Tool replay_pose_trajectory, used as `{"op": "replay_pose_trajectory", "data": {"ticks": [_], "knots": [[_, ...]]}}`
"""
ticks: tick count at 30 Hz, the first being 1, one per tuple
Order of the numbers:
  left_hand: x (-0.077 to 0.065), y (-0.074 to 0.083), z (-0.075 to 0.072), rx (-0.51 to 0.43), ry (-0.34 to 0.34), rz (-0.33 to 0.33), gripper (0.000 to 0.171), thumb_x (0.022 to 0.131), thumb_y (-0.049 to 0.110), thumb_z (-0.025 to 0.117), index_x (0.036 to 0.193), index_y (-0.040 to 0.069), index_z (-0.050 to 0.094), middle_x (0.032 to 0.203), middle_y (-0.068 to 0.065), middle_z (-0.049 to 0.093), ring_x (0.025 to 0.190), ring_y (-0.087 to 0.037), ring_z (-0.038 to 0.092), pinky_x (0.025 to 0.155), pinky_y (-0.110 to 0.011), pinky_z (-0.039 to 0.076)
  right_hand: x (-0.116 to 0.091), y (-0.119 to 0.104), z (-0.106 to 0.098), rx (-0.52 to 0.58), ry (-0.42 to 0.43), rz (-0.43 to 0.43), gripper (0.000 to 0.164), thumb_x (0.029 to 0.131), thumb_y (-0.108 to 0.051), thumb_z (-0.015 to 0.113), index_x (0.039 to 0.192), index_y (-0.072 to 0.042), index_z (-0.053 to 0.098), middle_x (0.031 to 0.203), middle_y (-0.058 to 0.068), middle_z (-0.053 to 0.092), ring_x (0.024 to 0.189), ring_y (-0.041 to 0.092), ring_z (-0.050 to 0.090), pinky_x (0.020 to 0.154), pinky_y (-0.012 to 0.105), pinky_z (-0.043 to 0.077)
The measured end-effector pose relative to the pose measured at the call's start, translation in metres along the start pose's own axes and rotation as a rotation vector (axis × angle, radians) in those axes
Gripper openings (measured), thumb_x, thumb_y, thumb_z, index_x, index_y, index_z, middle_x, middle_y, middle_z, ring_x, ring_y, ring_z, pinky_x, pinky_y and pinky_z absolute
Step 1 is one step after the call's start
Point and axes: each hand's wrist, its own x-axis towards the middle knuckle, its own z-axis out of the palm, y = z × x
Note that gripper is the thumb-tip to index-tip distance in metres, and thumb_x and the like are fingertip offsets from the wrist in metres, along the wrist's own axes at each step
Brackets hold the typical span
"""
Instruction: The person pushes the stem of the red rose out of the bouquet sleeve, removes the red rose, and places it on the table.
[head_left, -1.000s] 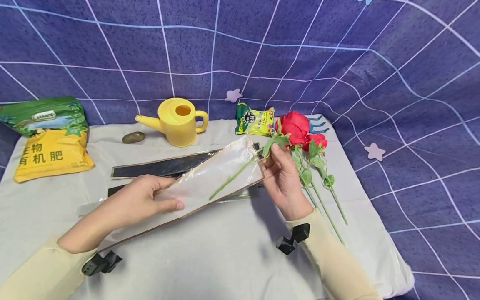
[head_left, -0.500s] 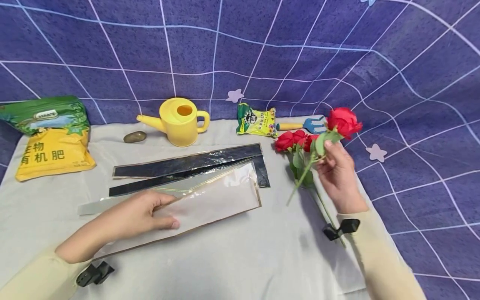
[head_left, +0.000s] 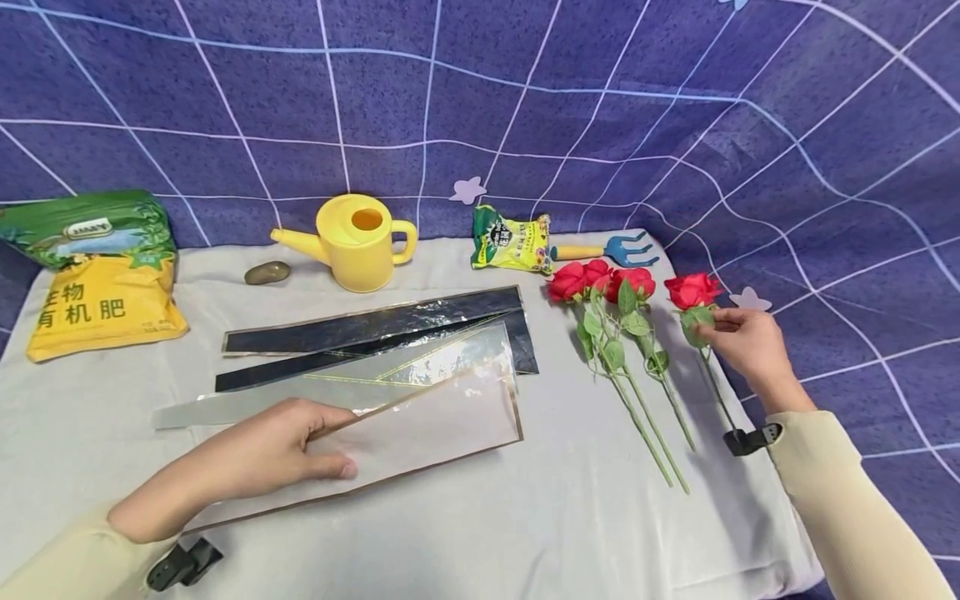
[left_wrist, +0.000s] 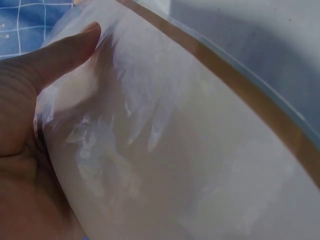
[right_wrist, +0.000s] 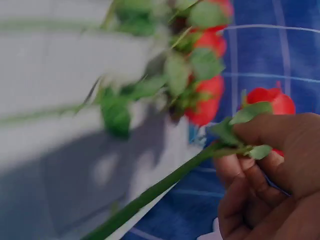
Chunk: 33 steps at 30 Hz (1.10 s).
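Note:
My left hand (head_left: 281, 450) grips the near edge of a white flower wrapping sleeve (head_left: 450, 417) with a gold-brown border, thumb on top, fingers hidden behind it. In the left wrist view the thumb (left_wrist: 70, 55) presses the creased clear film. At the table's right edge, my right hand (head_left: 753, 346) pinches a red rose (head_left: 692, 290) just under its bloom, by the leaves and stem. The right wrist view shows the rose's green stem (right_wrist: 165, 185) slanting down from the fingers. Three other red roses (head_left: 630, 283) lie to its left, stems toward me.
Dark sleeves (head_left: 360, 321) and a greyish translucent one (head_left: 225, 408) lie beyond my left hand. Along the back are a yellow fertilizer bag (head_left: 112, 308), a stone (head_left: 267, 272), a yellow watering can (head_left: 362, 250), a small green-yellow packet (head_left: 513, 242) and a blue hand fork (head_left: 626, 250).
My right hand has carried the rose away from the sleeve to the right, then lowered it beside the other roses. The left hand keeps hold of the sleeve, whose right end has dropped.

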Motion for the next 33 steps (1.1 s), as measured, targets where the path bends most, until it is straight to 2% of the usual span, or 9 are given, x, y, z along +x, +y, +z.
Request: {"op": "replay_pose_trajectory", "data": {"ticks": [2,4,10,18,24,27,30,32,33], "knots": [[0.001,0.001,0.001,-0.006,-0.007,-0.015,0.023,0.081,0.036,0.072,0.102,0.030,0.065,0.064,0.014,0.049,0.058,-0.001,0.043,0.054,-0.024,0.043,0.005,0.009,0.005,-0.143,0.034,-0.064,0.032,0.078,-0.026,0.075,0.096,0.000,0.071,0.080,0.009,0.070,0.066,0.006,0.057,0.060,0.027,0.043],[0.002,0.002,0.001,-0.020,-0.020,-0.033,0.024,0.081,0.036,0.072,0.103,0.030,0.065,0.065,0.014,0.051,0.057,-0.001,0.043,0.054,-0.024,0.042,0.008,0.015,0.011,-0.206,0.054,-0.092,0.029,0.077,-0.024,0.075,0.093,-0.001,0.072,0.080,0.012,0.069,0.065,0.016,0.059,0.059,0.035,0.042],[0.006,0.004,0.004,-0.041,-0.052,-0.036,0.027,0.082,0.036,0.072,0.107,0.029,0.065,0.072,0.013,0.059,0.059,-0.002,0.046,0.056,-0.024,0.044,0.019,0.028,0.024,-0.243,0.095,-0.082,0.029,0.076,-0.024,0.076,0.092,0.000,0.071,0.081,0.015,0.069,0.071,0.036,0.061,0.062,0.045,0.042],[0.006,0.002,0.006,-0.044,-0.060,0.009,0.019,0.083,0.034,0.071,0.100,0.029,0.065,0.077,0.014,0.061,0.062,-0.001,0.048,0.059,-0.024,0.045,0.026,0.030,0.032,-0.249,0.062,-0.074,0.025,0.076,-0.026,0.075,0.088,-0.003,0.072,0.079,0.013,0.068,0.072,0.037,0.059,0.063,0.047,0.041],[0.006,0.001,0.006,-0.053,-0.073,0.006,0.019,0.084,0.035,0.070,0.101,0.030,0.065,0.080,0.014,0.062,0.064,-0.002,0.050,0.060,-0.025,0.045,0.024,0.027,0.033,-0.250,0.033,-0.085,0.034,0.080,-0.035,0.073,0.093,-0.003,0.072,0.083,0.013,0.069,0.076,0.037,0.061,0.063,0.046,0.042],[0.006,0.002,0.006,-0.047,-0.079,0.004,0.018,0.084,0.035,0.069,0.101,0.030,0.065,0.080,0.015,0.062,0.064,-0.002,0.050,0.060,-0.025,0.045,0.018,0.014,0.031,-0.257,0.077,-0.092,0.038,0.081,-0.045,0.069,0.093,-0.009,0.074,0.084,0.009,0.070,0.074,0.031,0.062,0.057,0.042,0.043],[0.007,0.002,0.006,-0.039,-0.081,0.001,0.019,0.084,0.036,0.069,0.101,0.031,0.064,0.080,0.015,0.062,0.064,-0.002,0.050,0.060,-0.025,0.044,0.009,-0.016,0.035,-0.172,0.087,-0.200,0.033,0.082,-0.046,0.069,0.096,-0.016,0.074,0.087,0.003,0.070,0.074,0.020,0.064,0.056,0.033,0.045],[0.007,0.003,0.006,-0.032,-0.082,-0.004,0.019,0.084,0.037,0.069,0.102,0.031,0.064,0.080,0.015,0.062,0.064,-0.001,0.049,0.060,-0.025,0.044,-0.002,-0.045,0.040,-0.035,-0.028,-0.348,0.029,0.084,-0.037,0.070,0.103,-0.016,0.071,0.093,0.002,0.069,0.079,0.017,0.064,0.060,0.029,0.048],[0.007,0.004,0.006,-0.029,-0.082,-0.005,0.019,0.084,0.037,0.069,0.101,0.031,0.064,0.077,0.015,0.061,0.063,-0.001,0.048,0.060,-0.025,0.044,-0.009,-0.061,0.043,0.049,-0.129,-0.430,0.029,0.084,-0.031,0.071,0.109,-0.017,0.069,0.098,0.001,0.069,0.084,0.017,0.064,0.064,0.028,0.049]]}}
